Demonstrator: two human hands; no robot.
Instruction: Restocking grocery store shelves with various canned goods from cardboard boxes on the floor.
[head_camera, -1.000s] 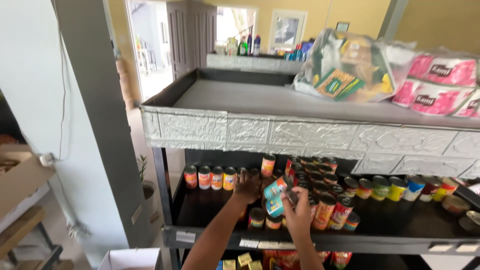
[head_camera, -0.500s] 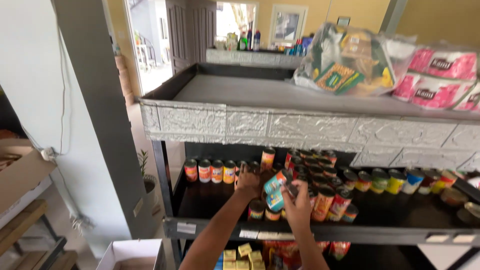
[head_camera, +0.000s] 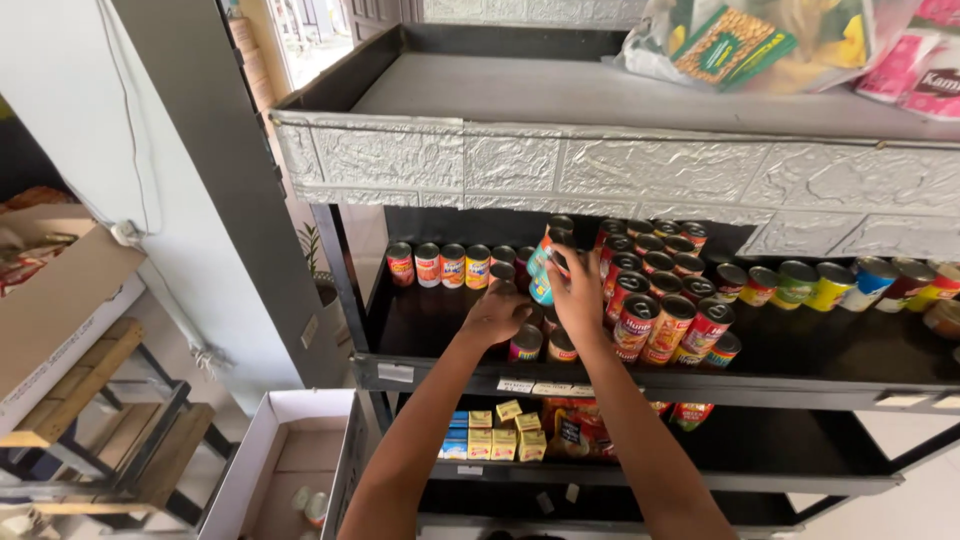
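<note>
On the black middle shelf (head_camera: 800, 375) stand rows of small tins, with red-labelled tins (head_camera: 655, 305) stacked at the centre. My left hand (head_camera: 495, 315) rests on top of a dark tin near the shelf's front. My right hand (head_camera: 578, 290) grips a teal-and-blue tin (head_camera: 541, 270), tilted, in front of the stack. Two short tins (head_camera: 543, 345) sit just below my hands at the shelf edge.
A row of red and yellow tins (head_camera: 440, 265) lines the back left; green, yellow and blue tins (head_camera: 835, 285) run to the right. Yellow packets (head_camera: 497, 432) fill the lower shelf. Bagged goods (head_camera: 760, 40) lie on the top shelf. An open carton (head_camera: 290, 470) sits on the floor.
The view has moved closer and tilted down. Both hands stay at the centre tins; my right hand has lifted the teal tin slightly higher against the stack.
</note>
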